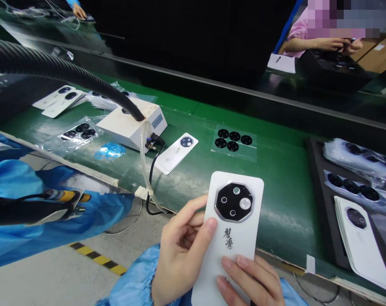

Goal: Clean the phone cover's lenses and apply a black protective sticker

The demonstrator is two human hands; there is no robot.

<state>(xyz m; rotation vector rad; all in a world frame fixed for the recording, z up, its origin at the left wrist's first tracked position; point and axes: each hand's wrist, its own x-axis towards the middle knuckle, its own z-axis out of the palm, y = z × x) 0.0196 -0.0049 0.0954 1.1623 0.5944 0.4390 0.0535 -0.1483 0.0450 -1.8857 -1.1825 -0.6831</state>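
A white phone back cover [239, 250] is held up close, tilted, with a black octagonal camera plate [234, 204] in a silver rim near its top and dark lettering below. My left hand [186, 250] grips its left edge, thumb on the front and the other fingers behind. On the lower right, my right hand [253, 278] holds it with several fingertips against the front; its thumb is hidden. Beyond the cover, a clear sheet of black camera lens plates [234, 136] lies on the green bench [282, 182]. Another white back cover [177, 154] lies to its left.
A white box [132, 123] with a black corrugated hose [94, 80], tube and cable stands left. A black tray [316, 204] at right holds stacked covers [364, 242] and bagged lens plates. A co-worker's blue sleeve [14, 178] is at left; another person's hands [345, 44] work across.
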